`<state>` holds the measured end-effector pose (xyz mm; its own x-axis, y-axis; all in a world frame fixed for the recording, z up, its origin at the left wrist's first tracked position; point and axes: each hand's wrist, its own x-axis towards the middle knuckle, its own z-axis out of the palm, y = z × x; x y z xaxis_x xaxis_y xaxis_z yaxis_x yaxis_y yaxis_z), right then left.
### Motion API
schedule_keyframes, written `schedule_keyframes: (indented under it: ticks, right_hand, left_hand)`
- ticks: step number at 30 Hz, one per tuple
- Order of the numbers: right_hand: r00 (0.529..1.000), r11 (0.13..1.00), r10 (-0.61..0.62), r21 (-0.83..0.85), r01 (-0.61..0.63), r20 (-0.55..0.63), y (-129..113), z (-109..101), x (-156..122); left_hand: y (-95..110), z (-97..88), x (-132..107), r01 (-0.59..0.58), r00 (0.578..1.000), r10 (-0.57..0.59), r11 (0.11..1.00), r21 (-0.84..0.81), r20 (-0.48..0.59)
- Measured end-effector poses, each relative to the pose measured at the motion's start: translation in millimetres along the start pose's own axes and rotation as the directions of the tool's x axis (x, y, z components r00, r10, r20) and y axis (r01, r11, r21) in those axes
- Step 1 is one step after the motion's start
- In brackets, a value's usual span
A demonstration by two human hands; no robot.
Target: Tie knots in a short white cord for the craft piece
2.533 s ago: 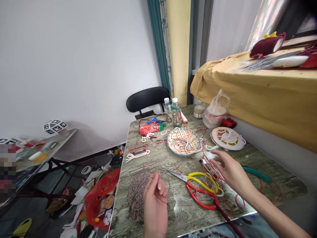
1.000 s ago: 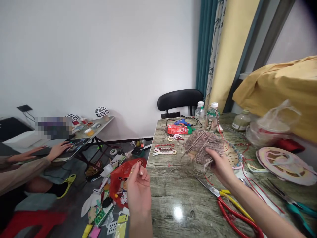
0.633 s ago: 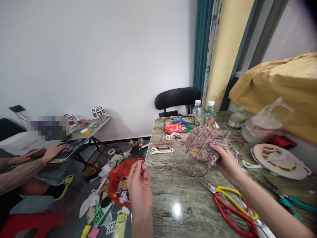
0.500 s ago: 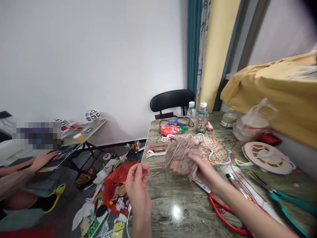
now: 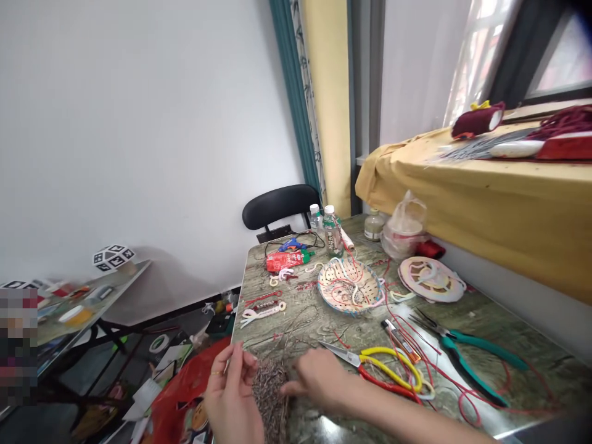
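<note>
A bundle of brown-grey yarn (image 5: 271,398) lies at the near left corner of the table (image 5: 485,314). My left hand (image 5: 231,398) is at its left side, thumb and fingers pinched on a thin strand. My right hand (image 5: 319,385) rests on the bundle's right side with fingers curled against the yarn. Scissors with yellow and red handles (image 5: 379,367) lie just right of my right hand.
A woven basket (image 5: 349,283) sits mid-table, a round disc (image 5: 430,277) and green pliers (image 5: 467,345) to its right. Bottles (image 5: 330,231), a red packet (image 5: 284,260) and a black chair (image 5: 280,206) stand at the far end. A red bag (image 5: 185,388) lies on the floor.
My right hand has brought the yarn bundle down from in front of me to the table's near left corner. My left hand stayed pinched and is now beside the bundle. The view swung right.
</note>
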<state>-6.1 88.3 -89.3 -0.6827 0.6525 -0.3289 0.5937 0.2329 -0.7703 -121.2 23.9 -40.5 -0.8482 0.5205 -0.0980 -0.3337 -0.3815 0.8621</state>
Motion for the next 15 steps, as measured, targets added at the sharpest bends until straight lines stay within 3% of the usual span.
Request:
schedule_keyframes:
  ticks: [2, 5, 10, 12, 15]
  right_hand:
    - [0.996, 0.993, -0.029, -0.117, 0.019, -0.084, 13.3, -26.5, -13.9]
    - [0.973, 0.974, -0.019, -0.224, -0.035, -0.232, 52.4, -74.0, -34.9]
    - [0.856, 0.899, 0.164, -0.282, -0.334, -0.49, 135.5, -146.2, -62.8]
    - [0.814, 0.859, 0.226, -0.285, -0.426, -0.535, 156.3, -157.6, -67.8]
    - [0.782, 0.814, 0.268, -0.301, -0.496, -0.563, 167.1, -154.6, -66.3]
  left_hand:
    - [-0.9, 0.9, -0.5, 0.017, 1.0, -0.017, 1.0, 0.005, 0.002]
    - [-4.3, 2.0, -1.6, 0.043, 0.999, -0.043, 0.999, 0.017, 0.012]
    - [-14.3, 7.7, -7.4, 0.076, 0.996, -0.077, 0.997, 0.033, 0.037]
    - [-17.3, 10.7, -10.4, 0.093, 0.994, -0.094, 0.995, 0.041, 0.046]
    - [-19.0, 13.1, -13.2, 0.109, 0.992, -0.112, 0.993, 0.054, 0.059]
